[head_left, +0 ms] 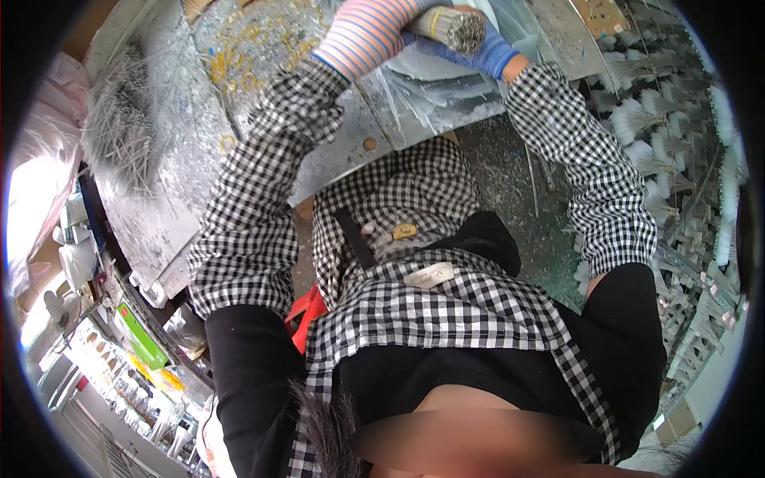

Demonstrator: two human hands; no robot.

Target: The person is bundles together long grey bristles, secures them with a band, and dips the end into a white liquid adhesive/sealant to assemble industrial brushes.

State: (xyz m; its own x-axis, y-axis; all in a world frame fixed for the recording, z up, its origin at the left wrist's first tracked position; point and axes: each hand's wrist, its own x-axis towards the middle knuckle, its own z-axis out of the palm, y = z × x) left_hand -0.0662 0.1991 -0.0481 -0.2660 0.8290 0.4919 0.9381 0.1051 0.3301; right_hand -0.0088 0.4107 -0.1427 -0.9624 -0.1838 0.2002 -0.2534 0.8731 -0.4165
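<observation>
At the top of the view, a tight bundle of thin grey rods lies between my two gloved hands, its cut ends pointing right. My left hand, in a striped pink, white and blue glove, is closed around its left part. My right hand, in a blue glove, curls below and behind its right end; most of those fingers are hidden. Under the hands, a pale rounded piece and scattered white strands rest on the worktable. Whether the rods are wire or plastic I cannot tell.
A loose heap of thin grey strands spreads along the table's left side. Yellow rubber bands are scattered at the upper left. Many white-tufted bundles are stacked on the right. A green box and a red item show lower left.
</observation>
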